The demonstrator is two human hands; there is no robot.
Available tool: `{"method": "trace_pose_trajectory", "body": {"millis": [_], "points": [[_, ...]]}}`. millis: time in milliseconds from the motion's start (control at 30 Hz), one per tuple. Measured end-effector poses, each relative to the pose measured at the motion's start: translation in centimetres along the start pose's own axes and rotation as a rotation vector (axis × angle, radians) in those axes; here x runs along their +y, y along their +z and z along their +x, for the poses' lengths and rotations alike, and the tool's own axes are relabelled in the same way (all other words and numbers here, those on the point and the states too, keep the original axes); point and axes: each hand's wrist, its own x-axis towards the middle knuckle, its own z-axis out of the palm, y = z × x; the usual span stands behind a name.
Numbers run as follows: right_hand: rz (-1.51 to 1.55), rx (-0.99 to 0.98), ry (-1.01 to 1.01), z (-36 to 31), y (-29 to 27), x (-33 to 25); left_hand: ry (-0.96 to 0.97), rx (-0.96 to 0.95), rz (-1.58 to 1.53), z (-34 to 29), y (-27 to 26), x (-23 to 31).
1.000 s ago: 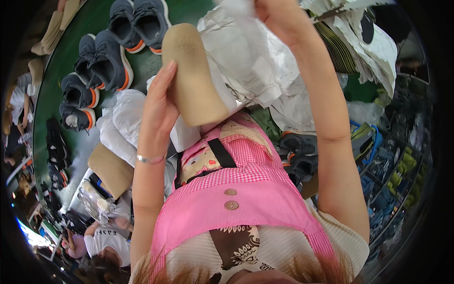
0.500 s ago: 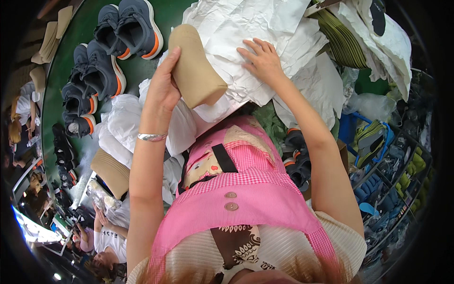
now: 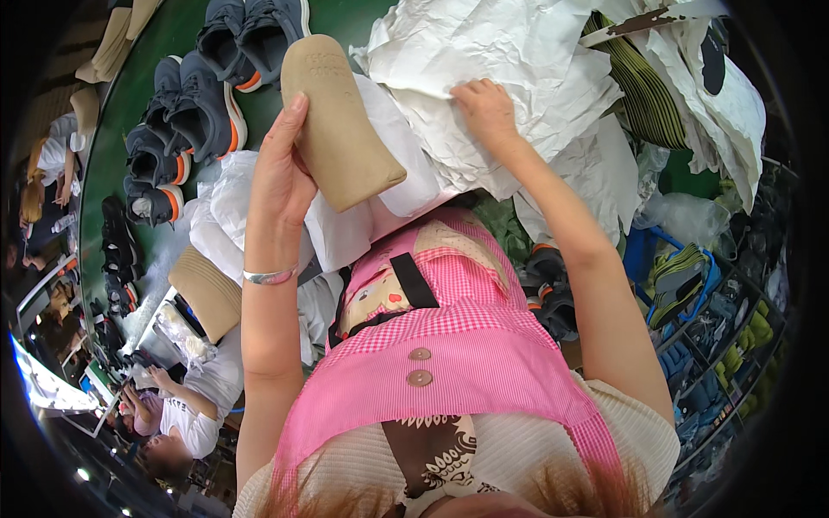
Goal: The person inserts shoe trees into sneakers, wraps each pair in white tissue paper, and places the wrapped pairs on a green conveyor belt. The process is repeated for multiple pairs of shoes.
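My left hand [image 3: 282, 164] grips a tan moulded shoe insert [image 3: 341, 129], which looks like pressed cardboard, with the thumb along its side. The insert is held tilted above white paper. My right hand [image 3: 486, 110] lies on a pile of crumpled white paper sheets [image 3: 414, 52], its fingers curled in at a raised fold; the fingertips are partly hidden. More wrapped white paper [image 3: 220, 226] lies beside my left forearm. A nested stack of tan inserts [image 3: 205, 289] stands to the left of that forearm.
Grey shoes with orange heels [image 3: 197, 108] line the green table [image 3: 112, 129] at the left, with black shoes [image 3: 118, 246] nearer. Striped insoles [image 3: 648, 95] are stacked at the far right. A blue basket [image 3: 669, 276] and crates [image 3: 725, 345] stand right. Another person [image 3: 194, 414] is at lower left.
My right hand's fingers have gone from spread flat to curled at the paper, raising a fold. My left hand has shifted slightly left with the insert, which is turned more face-up.
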Motion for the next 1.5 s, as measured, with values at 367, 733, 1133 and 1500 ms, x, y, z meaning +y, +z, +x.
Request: {"method": "trace_pose_trajectory", "body": {"millis": [367, 733, 1133, 1500], "points": [[0.000, -0.078, 0.049, -4.7, -3.7, -4.3, -0.039, -0.010, -0.031, 0.2, -1.9, 0.1], [0.390, -0.184, 0.684, -1.5, -6.8, -3.4, -0.039, -0.117, -0.005, 0.0, -1.7, 0.8], [0.762, 0.160, 0.528, 5.2, -26.6, -4.5, 0.326, -0.231, 0.085, 1.4, -2.2, 10.0], [0.597, -1.122, -0.287, 7.8, -35.3, -25.0, 0.183, -0.741, 0.101, 3.0, 13.3, 18.4]]}}
